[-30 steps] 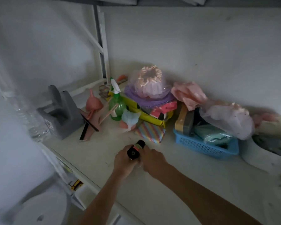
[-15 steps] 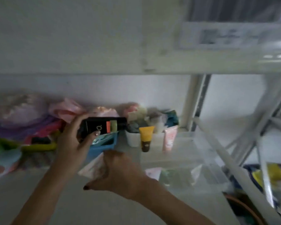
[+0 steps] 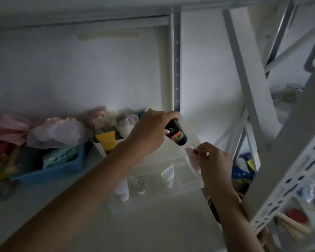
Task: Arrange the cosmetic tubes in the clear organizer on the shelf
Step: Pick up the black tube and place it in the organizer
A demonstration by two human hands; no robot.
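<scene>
Black tube [image 3: 175,135] with an orange band is gripped in the left hand [image 3: 149,132], tilted cap-down over the clear organizer [image 3: 182,182] on the shelf [image 3: 153,224], not yet dropped in. A pinkish sachet [image 3: 194,158] is pinched by the right hand [image 3: 214,164] at the organizer's right edge. A few tubes, one white [image 3: 168,175], can already be seen slotted inside, so maybe halfway done. A yellow tube [image 3: 106,141] is left in the white tub behind. Only a ring mark is made out on the black tube; no writing is readable.
</scene>
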